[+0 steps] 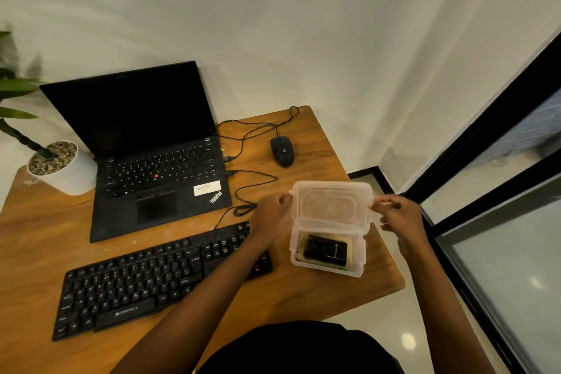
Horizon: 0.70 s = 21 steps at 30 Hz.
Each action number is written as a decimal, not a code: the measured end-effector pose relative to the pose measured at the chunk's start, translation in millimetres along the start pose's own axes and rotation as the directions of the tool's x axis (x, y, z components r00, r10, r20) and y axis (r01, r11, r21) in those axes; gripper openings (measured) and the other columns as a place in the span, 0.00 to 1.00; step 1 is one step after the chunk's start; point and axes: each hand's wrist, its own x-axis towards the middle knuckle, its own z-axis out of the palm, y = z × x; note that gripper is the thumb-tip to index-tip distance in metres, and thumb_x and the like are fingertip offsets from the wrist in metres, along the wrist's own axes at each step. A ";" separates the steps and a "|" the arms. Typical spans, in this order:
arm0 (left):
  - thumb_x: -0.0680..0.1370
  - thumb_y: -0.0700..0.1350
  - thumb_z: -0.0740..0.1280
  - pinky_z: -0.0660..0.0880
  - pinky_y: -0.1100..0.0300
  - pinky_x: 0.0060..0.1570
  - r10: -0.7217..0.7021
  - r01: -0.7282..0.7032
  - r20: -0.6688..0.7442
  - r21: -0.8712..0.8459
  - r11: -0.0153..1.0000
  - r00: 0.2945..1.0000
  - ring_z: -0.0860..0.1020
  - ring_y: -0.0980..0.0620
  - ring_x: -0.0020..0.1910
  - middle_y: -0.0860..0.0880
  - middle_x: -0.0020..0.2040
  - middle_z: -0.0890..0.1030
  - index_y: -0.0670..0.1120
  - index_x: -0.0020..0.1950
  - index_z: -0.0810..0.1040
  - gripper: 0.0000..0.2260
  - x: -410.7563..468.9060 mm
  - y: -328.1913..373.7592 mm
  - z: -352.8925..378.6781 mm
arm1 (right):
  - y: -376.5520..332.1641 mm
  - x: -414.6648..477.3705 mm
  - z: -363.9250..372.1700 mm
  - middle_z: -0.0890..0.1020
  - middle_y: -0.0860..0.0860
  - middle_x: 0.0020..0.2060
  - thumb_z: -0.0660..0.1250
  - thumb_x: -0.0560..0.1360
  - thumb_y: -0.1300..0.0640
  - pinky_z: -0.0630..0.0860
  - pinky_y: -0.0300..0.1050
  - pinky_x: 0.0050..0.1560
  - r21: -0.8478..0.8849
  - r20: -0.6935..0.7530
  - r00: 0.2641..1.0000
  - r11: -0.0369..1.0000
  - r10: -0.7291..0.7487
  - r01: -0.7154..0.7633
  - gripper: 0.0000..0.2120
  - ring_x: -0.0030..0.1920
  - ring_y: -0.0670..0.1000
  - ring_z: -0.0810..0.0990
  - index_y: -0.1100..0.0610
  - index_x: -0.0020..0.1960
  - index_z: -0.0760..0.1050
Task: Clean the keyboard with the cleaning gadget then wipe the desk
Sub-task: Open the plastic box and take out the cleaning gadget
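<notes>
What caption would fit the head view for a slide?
Left hand and right hand hold the lid above a box with a black gadget beside the keyboard.

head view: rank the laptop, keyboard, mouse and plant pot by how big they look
1. laptop
2. keyboard, though it is nearer the camera and partly hidden by an arm
3. plant pot
4. mouse

wooden desk (318, 297), on it laptop (158, 173), keyboard (145, 279), mouse (282, 150), potted plant (60, 167), clear plastic box (326, 266)

One keyboard (151, 279), laptop (145, 161), mouse (282, 150), perhaps gadget (326, 250)
</notes>
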 end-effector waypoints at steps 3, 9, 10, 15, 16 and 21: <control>0.82 0.49 0.57 0.67 0.58 0.36 -0.096 0.078 -0.036 -0.345 0.935 0.995 0.72 0.51 0.35 0.46 0.36 0.75 0.46 0.40 0.76 0.15 7.2 4.9 -3.8 | -17.2 14.8 -0.1 0.80 0.56 0.36 0.67 0.73 0.65 0.78 0.45 0.41 0.189 0.085 0.995 0.980 0.043 -0.059 0.05 0.34 0.52 0.78 0.58 0.47 0.78; 0.81 0.47 0.59 0.67 0.58 0.39 -0.283 0.303 0.117 -0.501 0.811 0.952 0.71 0.54 0.39 0.50 0.40 0.75 0.49 0.41 0.74 0.09 29.3 -2.8 9.9 | -2.5 52.8 31.2 0.80 0.56 0.42 0.63 0.76 0.63 0.78 0.47 0.42 0.137 -0.010 0.999 0.990 0.035 -0.033 0.06 0.43 0.55 0.79 0.57 0.44 0.78; 0.80 0.45 0.60 0.66 0.60 0.36 -0.288 0.312 0.127 -0.501 0.808 0.949 0.70 0.55 0.38 0.50 0.40 0.74 0.49 0.42 0.74 0.08 33.6 -5.2 13.1 | 2.6 60.9 37.8 0.80 0.56 0.43 0.63 0.75 0.65 0.79 0.50 0.45 0.075 -0.027 1.000 0.997 0.001 0.001 0.08 0.45 0.55 0.79 0.56 0.42 0.77; 0.80 0.39 0.59 0.69 0.63 0.38 -0.323 0.355 0.151 -0.477 0.804 0.934 0.75 0.55 0.43 0.49 0.52 0.78 0.39 0.65 0.74 0.14 51.4 -4.5 23.4 | 24.0 92.2 63.7 0.79 0.58 0.47 0.60 0.72 0.71 0.72 0.45 0.48 -0.206 -0.125 0.991 0.979 -0.039 0.012 0.11 0.47 0.55 0.75 0.64 0.51 0.76; 0.80 0.40 0.59 0.72 0.61 0.44 -0.332 0.369 0.164 -0.477 0.797 0.929 0.76 0.52 0.51 0.48 0.58 0.76 0.39 0.68 0.71 0.16 55.5 -1.2 24.5 | 28.5 98.3 67.4 0.79 0.58 0.47 0.60 0.72 0.71 0.72 0.45 0.49 -0.235 -0.135 0.991 0.972 -0.016 -0.017 0.11 0.48 0.56 0.76 0.65 0.53 0.76; 0.80 0.38 0.58 0.73 0.59 0.56 -0.349 0.433 0.263 -0.419 0.798 0.899 0.70 0.45 0.68 0.45 0.72 0.67 0.42 0.75 0.59 0.23 73.2 -3.9 37.9 | 48.8 123.0 82.5 0.82 0.61 0.47 0.62 0.73 0.69 0.78 0.50 0.50 -0.344 -0.101 0.994 0.936 0.046 -0.079 0.09 0.47 0.59 0.80 0.65 0.49 0.80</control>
